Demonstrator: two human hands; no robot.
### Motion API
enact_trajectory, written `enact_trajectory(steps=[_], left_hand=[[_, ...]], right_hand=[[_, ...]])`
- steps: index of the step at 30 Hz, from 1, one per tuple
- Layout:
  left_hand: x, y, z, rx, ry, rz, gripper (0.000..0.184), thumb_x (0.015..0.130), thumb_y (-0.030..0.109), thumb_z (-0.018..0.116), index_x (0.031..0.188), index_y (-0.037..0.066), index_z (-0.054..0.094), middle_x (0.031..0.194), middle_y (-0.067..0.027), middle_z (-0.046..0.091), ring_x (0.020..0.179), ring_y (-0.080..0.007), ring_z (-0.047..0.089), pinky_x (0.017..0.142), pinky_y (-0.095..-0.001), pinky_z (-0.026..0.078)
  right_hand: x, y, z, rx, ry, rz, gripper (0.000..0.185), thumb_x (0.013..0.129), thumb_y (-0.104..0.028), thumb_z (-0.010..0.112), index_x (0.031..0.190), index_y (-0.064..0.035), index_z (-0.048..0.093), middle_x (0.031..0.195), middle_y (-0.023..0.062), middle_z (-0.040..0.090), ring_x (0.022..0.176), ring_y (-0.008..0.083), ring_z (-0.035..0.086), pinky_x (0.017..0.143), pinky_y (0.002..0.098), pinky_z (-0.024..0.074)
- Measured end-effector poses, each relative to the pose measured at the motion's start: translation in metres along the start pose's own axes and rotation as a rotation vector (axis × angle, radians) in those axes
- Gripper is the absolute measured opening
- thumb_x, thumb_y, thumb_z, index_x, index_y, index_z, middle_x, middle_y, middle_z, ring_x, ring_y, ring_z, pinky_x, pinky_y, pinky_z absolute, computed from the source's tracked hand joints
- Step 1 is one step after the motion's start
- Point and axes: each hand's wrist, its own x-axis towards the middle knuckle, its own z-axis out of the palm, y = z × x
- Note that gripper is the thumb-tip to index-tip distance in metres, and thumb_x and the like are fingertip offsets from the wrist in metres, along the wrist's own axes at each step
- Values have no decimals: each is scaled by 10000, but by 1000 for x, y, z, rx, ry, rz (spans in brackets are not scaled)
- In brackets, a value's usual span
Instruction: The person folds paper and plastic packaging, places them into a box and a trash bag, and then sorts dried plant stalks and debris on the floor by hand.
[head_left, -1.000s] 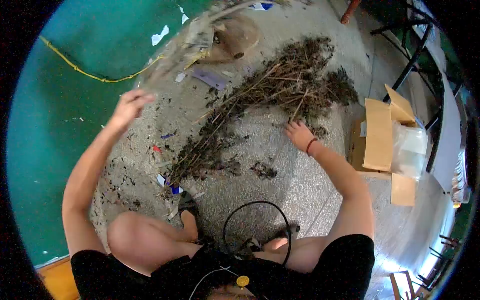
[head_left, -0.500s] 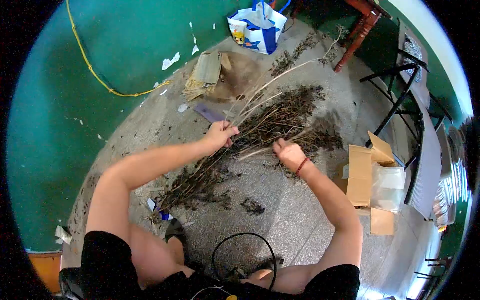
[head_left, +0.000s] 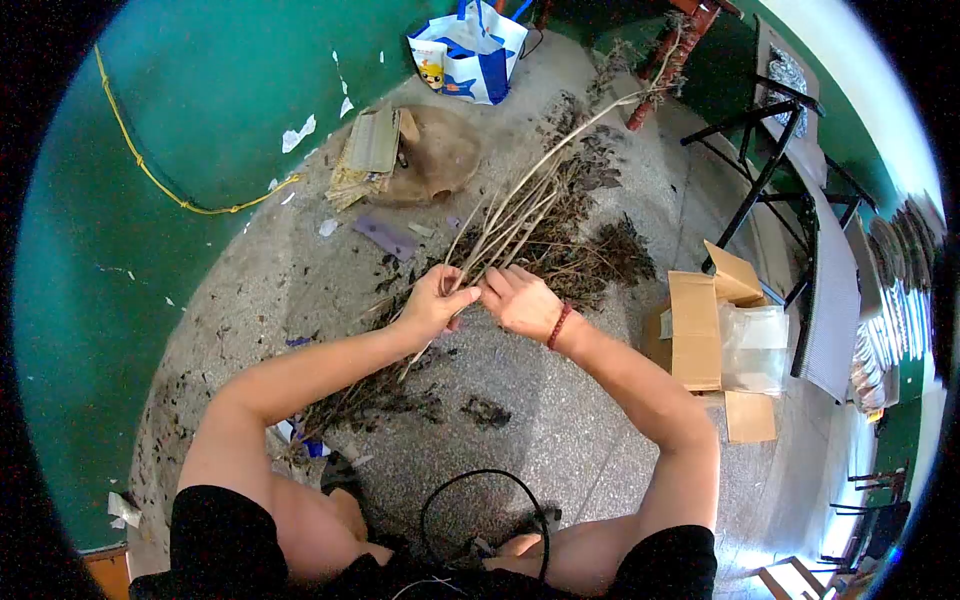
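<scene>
Long dry plant stems [head_left: 530, 190] rise from my hands toward the upper right, branching at their far tips. My left hand [head_left: 438, 302] is closed round their lower ends. Beside it, almost touching, my right hand [head_left: 520, 302] has its fingers wrapped on the same stems, a red bracelet at its wrist. Behind and below the hands, a pile of dark dried plants [head_left: 590, 255] lies on the speckled floor, partly hidden by my hands and forearms.
An open cardboard box [head_left: 695, 330] with clear plastic stands at right, near black-framed folded furniture [head_left: 760, 170]. A white-and-blue bag [head_left: 470, 60], papery bundle [head_left: 372, 150] and red wooden leg [head_left: 665, 75] are at the top. A yellow cord [head_left: 160, 185] hangs at left.
My right hand has moved left to meet my left hand at the stems. Earlier the hands were wide apart, the left one raised at the side. The view has also shifted.
</scene>
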Motion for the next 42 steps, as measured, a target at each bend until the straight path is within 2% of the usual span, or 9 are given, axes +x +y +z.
enact_trajectory(steps=[3,6,9,11,15,20,27,35,42], left_hand=[[-5,13,-1,121,-36,47,384,729,194,635,1025,35,448,649,2,481,439,-67,406,359,-213,316],[-9,19,-7,111,-66,-58,346,722,194,642,960,9,475,636,5,479,455,-52,402,376,-211,298],[-7,15,-14,18,-172,-127,277,732,179,629,934,29,514,563,26,450,393,-42,344,332,-203,241],[-10,9,-8,-33,-203,-110,222,741,184,625,890,42,542,536,40,429,381,-31,318,327,-201,212],[-20,5,9,-163,-406,-260,190,764,188,611,895,65,548,519,51,391,375,-39,308,325,-205,209],[-26,11,13,-316,-582,-486,222,783,247,588,879,55,534,491,41,340,358,-53,296,335,-209,213],[-43,5,20,-356,-597,-634,182,814,233,546,798,58,497,462,49,306,343,-48,266,335,-211,204],[-50,4,34,-459,-759,-683,151,826,213,523,778,74,488,462,66,292,348,-30,264,345,-201,222],[-54,14,42,-469,-890,-623,164,835,222,505,763,78,477,472,70,287,348,-25,266,354,-197,232]], right_hand=[[-7,7,-9,81,139,48,201,669,-119,485,845,-32,527,845,89,531,767,218,525,688,347,441],[-20,21,-23,174,352,364,256,678,-93,549,921,-18,516,902,143,532,850,295,511,743,379,432],[-34,41,-29,255,331,854,589,676,-321,649,1080,49,433,1000,204,517,953,322,490,821,367,403],[-28,44,-49,1257,216,1189,697,728,-410,611,1152,87,368,1161,172,451,1098,260,413,891,378,356],[-11,25,-28,2193,464,958,580,782,-374,549,1205,-46,327,1116,154,497,1017,232,483,880,394,373],[13,26,-28,2559,544,600,539,800,-366,503,1227,-99,312,1172,200,441,1045,318,461,905,431,361],[25,15,-24,2401,321,703,637,783,-410,506,1276,-94,254,1208,214,393,1110,317,407,930,439,322],[20,19,-28,2600,268,488,635,768,-334,534,1274,-63,264,1125,211,476,1038,306,472,863,388,386],[19,23,-50,2524,239,397,731,704,-329,602,1270,-18,260,879,76,571,854,192,539,763,288,414]])
